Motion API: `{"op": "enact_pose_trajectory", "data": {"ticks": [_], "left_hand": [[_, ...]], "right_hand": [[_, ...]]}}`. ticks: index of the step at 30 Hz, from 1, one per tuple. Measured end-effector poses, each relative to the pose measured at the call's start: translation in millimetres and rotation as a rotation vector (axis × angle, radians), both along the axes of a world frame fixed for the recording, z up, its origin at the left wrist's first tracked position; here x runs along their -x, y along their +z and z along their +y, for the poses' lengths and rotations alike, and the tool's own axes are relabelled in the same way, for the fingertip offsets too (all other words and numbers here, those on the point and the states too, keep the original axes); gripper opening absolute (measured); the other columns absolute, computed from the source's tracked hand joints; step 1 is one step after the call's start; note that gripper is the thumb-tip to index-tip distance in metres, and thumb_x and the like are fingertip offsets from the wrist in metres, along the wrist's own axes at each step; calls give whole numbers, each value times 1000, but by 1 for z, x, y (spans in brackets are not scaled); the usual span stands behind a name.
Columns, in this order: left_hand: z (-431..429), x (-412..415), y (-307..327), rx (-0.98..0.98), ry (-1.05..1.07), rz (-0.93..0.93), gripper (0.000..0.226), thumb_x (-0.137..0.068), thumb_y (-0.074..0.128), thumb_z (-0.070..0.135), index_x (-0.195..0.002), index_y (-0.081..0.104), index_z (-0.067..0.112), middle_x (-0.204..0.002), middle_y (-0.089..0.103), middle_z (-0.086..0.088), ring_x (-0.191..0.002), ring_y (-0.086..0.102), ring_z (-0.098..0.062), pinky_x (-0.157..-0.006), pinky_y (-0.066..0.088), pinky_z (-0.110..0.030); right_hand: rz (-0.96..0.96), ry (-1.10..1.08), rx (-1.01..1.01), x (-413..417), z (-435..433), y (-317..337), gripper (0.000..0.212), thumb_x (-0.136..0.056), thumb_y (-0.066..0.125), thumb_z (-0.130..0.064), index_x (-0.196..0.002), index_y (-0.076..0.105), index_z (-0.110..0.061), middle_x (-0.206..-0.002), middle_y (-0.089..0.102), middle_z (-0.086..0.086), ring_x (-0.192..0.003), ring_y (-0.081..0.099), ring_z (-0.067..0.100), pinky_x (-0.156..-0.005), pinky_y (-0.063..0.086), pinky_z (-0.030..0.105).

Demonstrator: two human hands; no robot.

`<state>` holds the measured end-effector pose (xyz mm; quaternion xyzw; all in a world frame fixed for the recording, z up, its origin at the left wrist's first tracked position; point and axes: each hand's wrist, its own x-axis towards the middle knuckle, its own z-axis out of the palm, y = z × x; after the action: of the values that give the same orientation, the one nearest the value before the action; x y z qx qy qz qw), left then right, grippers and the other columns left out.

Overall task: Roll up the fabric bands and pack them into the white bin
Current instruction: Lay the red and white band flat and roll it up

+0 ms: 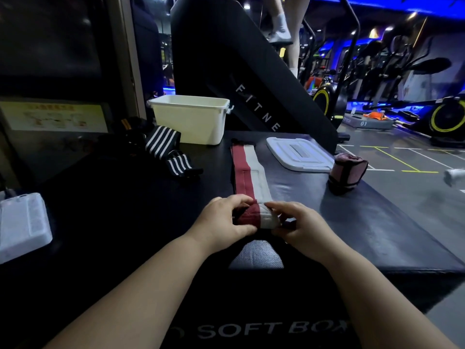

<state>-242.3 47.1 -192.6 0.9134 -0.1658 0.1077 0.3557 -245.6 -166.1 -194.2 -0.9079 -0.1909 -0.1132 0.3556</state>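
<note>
A red and white fabric band lies stretched out on the black soft box, its near end wound into a small roll. My left hand grips the red side of that roll and my right hand pinches the white side. The white bin stands open at the far left of the box top. A rolled pink band stands upright near the right edge. Black bands with white stripes lie loose in front of the bin.
The bin's white lid lies flat between the bin and the pink roll. A white case sits at the far left. Gym machines and another person's legs stand behind the box, and the floor drops away to the right.
</note>
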Motion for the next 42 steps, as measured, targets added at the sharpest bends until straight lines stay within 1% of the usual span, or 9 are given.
{"op": "enact_pose_trajectory", "data": {"ticks": [2, 5, 12, 21, 24, 29, 36, 39, 42], "left_hand": [[1, -1, 0, 5, -25, 18, 59, -67, 84, 33, -119, 60, 41, -100, 60, 19, -107, 51, -8, -96, 40, -22], [2, -6, -3, 41, -29, 33, 43, -71, 80, 35, -110, 64, 42, -99, 68, 11, -101, 58, -10, -94, 46, -29], [0, -4, -1, 75, -21, 32, 31, -77, 79, 34, -107, 70, 29, -99, 65, 10, -102, 54, -10, -93, 42, -23], [-2, -5, 3, 88, -30, -7, 23, -82, 76, 30, -102, 74, 19, -95, 61, 6, -95, 58, -14, -89, 44, -25], [-2, -3, 4, 84, -21, 34, 22, -84, 74, 31, -101, 74, 18, -95, 61, 4, -93, 58, -13, -84, 42, -20], [-2, 3, 6, 178, -10, 152, 43, -89, 62, 47, -80, 68, 6, -83, 61, -5, -82, 62, -23, -78, 49, -42], [-3, 3, 7, 174, -11, 191, 39, -92, 59, 45, -66, 61, 16, -70, 57, 4, -68, 57, -14, -69, 48, -39], [-5, 0, 0, 146, 56, 40, 21, -89, 62, 45, -94, 62, 25, -92, 57, 8, -88, 56, -13, -81, 46, -31], [-6, 1, -3, 277, -6, -104, 29, -87, 66, 31, -116, 62, 28, -103, 59, 16, -93, 56, -2, -88, 44, -20]], "right_hand": [[-19, -4, 23, -1, 0, -2, 58, -75, 77, -4, -124, 64, -31, -101, 56, -14, -89, 60, 3, -85, 47, 16], [-56, 22, 48, -3, 1, 1, 53, -78, 76, -5, -125, 65, -25, -101, 50, -15, -88, 57, 4, -86, 45, 18], [-19, 54, 73, -6, -3, 4, 42, -85, 72, -22, -127, 64, -25, -110, 55, -12, -99, 58, 7, -93, 47, 25], [-85, 17, 108, -3, -1, 0, 45, -88, 69, -32, -132, 57, -32, -105, 51, -23, -94, 54, 2, -85, 40, 17], [-78, 10, 125, -2, 0, 2, 38, -88, 63, -40, -126, 60, -32, -98, 52, -22, -91, 54, 0, -81, 38, 13], [-24, 21, 140, -1, 2, 8, 45, -88, 41, -51, -115, 68, -26, -105, 63, -14, -102, 56, 3, -88, 40, 20], [15, 57, 170, -12, 2, 12, 35, -88, 36, -57, -87, 63, -35, -89, 60, -15, -90, 54, 4, -84, 42, 27], [35, 70, 182, -17, 3, 15, 26, -88, 37, -54, -77, 54, -38, -84, 57, -14, -85, 52, 5, -80, 40, 25], [65, 82, 190, -22, 4, 18, 31, -89, 38, -53, -75, 54, -31, -80, 58, -9, -83, 53, 8, -80, 41, 27]]}}
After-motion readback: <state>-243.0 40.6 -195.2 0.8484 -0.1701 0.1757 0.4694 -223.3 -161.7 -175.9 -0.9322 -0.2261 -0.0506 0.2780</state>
